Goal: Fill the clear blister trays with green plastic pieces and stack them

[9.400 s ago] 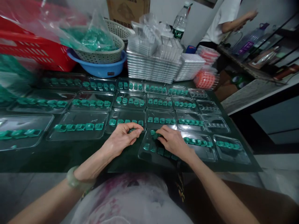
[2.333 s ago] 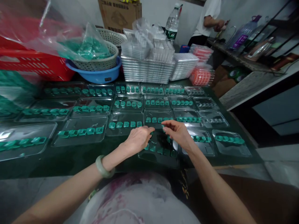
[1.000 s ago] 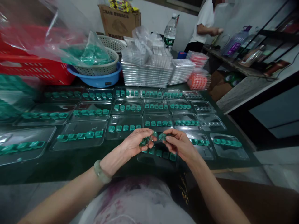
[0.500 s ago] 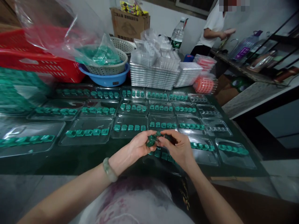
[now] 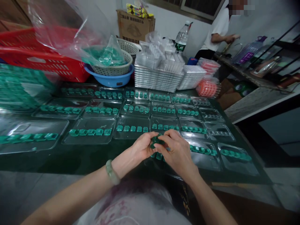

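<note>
My left hand (image 5: 145,145) is closed around several small green translucent pieces (image 5: 156,140), whose exact kind I cannot make out. The fingertips of my right hand (image 5: 176,147) pinch at the same pieces, partly covering them. Under both hands lies a clear plastic tray with green cubes (image 5: 159,156), mostly hidden by my right hand. Rows of clear trays cover the table around it. Five-cube rows fill many of them, such as the tray (image 5: 132,135) just beyond my left hand and the tray (image 5: 239,162) at the right.
A red basket (image 5: 77,70), a blue basin (image 5: 110,82) with a colander of green pieces, and stacked clear trays (image 5: 157,78) line the back. A bag of green pieces (image 5: 21,87) sits at left. Another person (image 5: 217,32) stands at the far right counter.
The fingers of my right hand have closed further over the green pieces in my left hand. My view has shifted slightly, so the table appears a little further right.
</note>
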`<state>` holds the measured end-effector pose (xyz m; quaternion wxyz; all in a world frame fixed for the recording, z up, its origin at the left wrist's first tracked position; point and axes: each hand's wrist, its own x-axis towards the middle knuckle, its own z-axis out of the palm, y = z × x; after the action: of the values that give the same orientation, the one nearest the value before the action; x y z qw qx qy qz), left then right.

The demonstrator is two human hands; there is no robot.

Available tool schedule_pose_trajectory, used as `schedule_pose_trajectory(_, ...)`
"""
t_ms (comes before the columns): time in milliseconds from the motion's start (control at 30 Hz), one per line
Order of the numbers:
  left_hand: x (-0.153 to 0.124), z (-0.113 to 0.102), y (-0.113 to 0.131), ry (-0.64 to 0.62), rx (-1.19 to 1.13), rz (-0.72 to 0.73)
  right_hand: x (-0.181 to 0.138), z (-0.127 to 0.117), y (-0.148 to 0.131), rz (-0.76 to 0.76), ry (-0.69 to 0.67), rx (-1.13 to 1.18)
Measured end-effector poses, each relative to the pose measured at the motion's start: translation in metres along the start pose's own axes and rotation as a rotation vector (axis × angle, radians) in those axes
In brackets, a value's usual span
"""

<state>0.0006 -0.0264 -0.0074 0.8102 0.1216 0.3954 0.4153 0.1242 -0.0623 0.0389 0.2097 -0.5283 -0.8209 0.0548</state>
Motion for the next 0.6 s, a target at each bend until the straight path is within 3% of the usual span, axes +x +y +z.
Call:
schedule_pose_trajectory(200,-0.002,0.007,-0.003,0.036,-0.025,0.081,0.004,0.009,0.001,0.017,-0.001,0.233)
schedule_pose_trajectory(300,-0.002,0.002,0.001,-0.007,-0.020,0.092,0.003,0.008,0.007,0.124,-0.010,0.596)
schedule_pose_trajectory(433,0.000,-0.005,0.008,-0.089,-0.001,0.105,0.001,0.005,0.015,0.375,-0.025,1.110)
schedule_pose_trajectory(600,-0.013,-0.005,0.011,-0.162,0.089,0.112,-0.001,0.005,0.021,0.534,-0.043,1.480)
